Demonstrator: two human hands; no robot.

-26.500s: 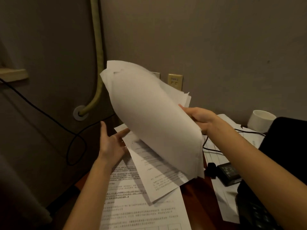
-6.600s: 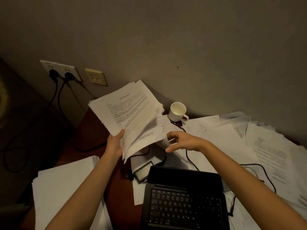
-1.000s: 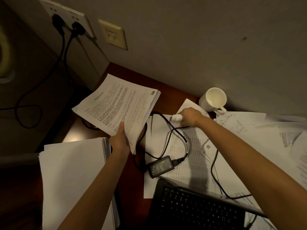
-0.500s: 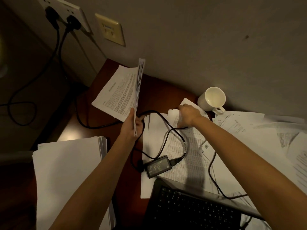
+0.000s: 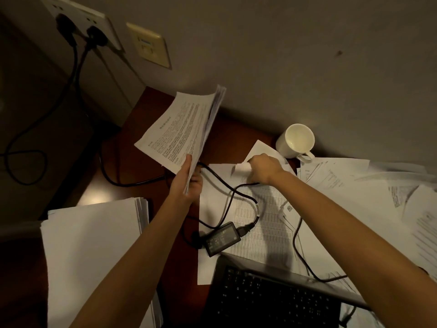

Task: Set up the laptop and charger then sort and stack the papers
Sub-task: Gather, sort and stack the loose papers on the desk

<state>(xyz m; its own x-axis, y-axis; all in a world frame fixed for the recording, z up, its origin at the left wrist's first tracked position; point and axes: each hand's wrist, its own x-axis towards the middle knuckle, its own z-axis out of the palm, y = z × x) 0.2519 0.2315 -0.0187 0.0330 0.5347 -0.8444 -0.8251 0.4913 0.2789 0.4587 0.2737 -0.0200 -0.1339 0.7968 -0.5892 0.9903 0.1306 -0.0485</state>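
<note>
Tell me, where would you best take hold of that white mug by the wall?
By its handle. The white mug stands upright against the wall, handle pointing toward the person and the papers. Coming from that near side seems easiest; the wall blocks the far side.

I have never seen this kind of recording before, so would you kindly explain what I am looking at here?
There is no machine: a person wears a camera on the head, looking down at their own two hands. The left hand grips a bundle of printed papers, tilted up. The right hand pinches the curled corner of a sheet lying on the desk. Also there: a stacked pile, loose papers, a charger brick with its cable, a laptop keyboard and a white cup.
</note>
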